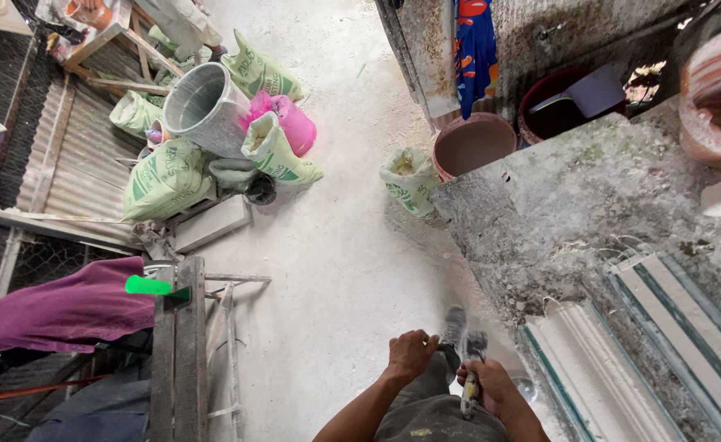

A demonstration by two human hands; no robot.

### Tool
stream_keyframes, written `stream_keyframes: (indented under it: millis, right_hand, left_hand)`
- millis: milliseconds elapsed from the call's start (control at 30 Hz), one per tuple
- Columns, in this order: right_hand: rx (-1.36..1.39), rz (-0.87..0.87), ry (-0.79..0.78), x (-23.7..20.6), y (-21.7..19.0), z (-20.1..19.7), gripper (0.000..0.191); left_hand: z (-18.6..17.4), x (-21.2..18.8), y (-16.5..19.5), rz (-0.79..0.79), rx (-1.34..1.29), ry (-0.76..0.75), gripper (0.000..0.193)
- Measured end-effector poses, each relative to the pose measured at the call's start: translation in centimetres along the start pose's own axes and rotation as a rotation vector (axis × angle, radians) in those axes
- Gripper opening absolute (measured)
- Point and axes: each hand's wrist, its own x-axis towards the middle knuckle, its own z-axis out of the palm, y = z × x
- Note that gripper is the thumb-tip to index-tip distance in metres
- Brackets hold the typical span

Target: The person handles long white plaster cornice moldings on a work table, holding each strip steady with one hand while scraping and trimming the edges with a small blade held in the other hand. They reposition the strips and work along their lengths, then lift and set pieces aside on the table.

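I look down at my two hands held close together near my legs, over a dusty white floor. My left hand is curled into a loose fist with nothing visible in it. My right hand grips a small tool with a worn, plaster-caked handle; its working end is blurred. Just to the right lie long white plaster mouldings with dark green edges, resting on a rough concrete bench.
Green and white sacks, a grey metal bucket and a pink bag stand at the upper left. Brown tubs and an open sack sit beside the bench. A wooden frame with a purple cloth is at the left.
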Motion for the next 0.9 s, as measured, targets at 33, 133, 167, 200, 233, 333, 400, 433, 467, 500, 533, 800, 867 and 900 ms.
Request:
stream_keyframes:
  millis: [33, 133, 167, 200, 233, 333, 400, 433, 467, 500, 533, 800, 867, 900]
  right_hand:
    - [0.09, 0.068, -0.009, 0.3, 1.1, -0.9, 0.023]
    - [0.358, -0.011, 0.096, 1.1, 1.9, -4.3, 0.016]
    - [0.41, -0.127, 0.139, 1.4, 2.0, -5.3, 0.015]
    - [0.472, -0.267, 0.156, 1.5, 2.1, -6.2, 0.013]
    - [0.534, -0.415, 0.17, 1.7, 2.1, -7.1, 0.012]
    - [0.476, -0.336, 0.418, 2.3, 3.0, -8.0, 0.021]
    - [0.41, -0.227, 0.502, 3.3, 3.0, -8.0, 0.034]
    - [0.394, -0.245, 0.517, 3.5, 2.8, -7.6, 0.037]
    - [0.378, -0.268, 0.53, 3.7, 2.5, -6.9, 0.042]
    - [0.396, -0.289, 0.493, 3.9, 2.5, -6.5, 0.044]
    - [0.406, -0.309, 0.452, 4.3, 2.7, -6.3, 0.046]
    - [-0.371, -0.078, 0.634, -3.4, 6.6, -0.4, 0.045]
    - [-0.575, -0.067, 0.784, -4.8, 5.3, -0.1, 0.043]
    - [-0.407, -0.093, 0.961, -5.0, 4.4, 0.1, 0.039]
  left_hand:
    - [0.3, -0.6, -1.4, -0.007, -0.011, -0.001, 0.043]
    - [0.6, -1.4, -5.6, -0.081, -0.028, -0.081, 0.042]
    - [0.7, -1.6, -6.9, -0.116, -0.035, -0.124, 0.042]
    - [0.7, -1.6, -8.0, -0.128, -0.055, -0.147, 0.041]
    - [0.6, -1.2, -8.9, -0.133, -0.074, -0.169, 0.04]
    - [-0.4, 1.0, -10.1, 0.009, -0.061, -0.184, 0.036]
    - [-1.8, 3.2, -9.9, 0.123, -0.063, -0.181, 0.037]
    - [-2.3, 4.0, -9.6, 0.158, -0.08, -0.192, 0.039]
    - [-2.8, 5.0, -9.3, 0.197, -0.099, -0.2, 0.042]
    - [-3.3, 6.1, -8.8, 0.252, -0.132, -0.181, 0.041]
    - [-3.6, 7.2, -8.4, 0.302, -0.169, -0.156, 0.04]
    - [-0.2, 10.9, -8.1, 0.476, -0.135, -0.1, 0.036]
    - [0.9, 10.0, -8.1, 0.755, -0.234, -0.058, 0.024]
    - [1.2, 9.2, -7.9, 0.773, -0.243, -0.048, 0.024]
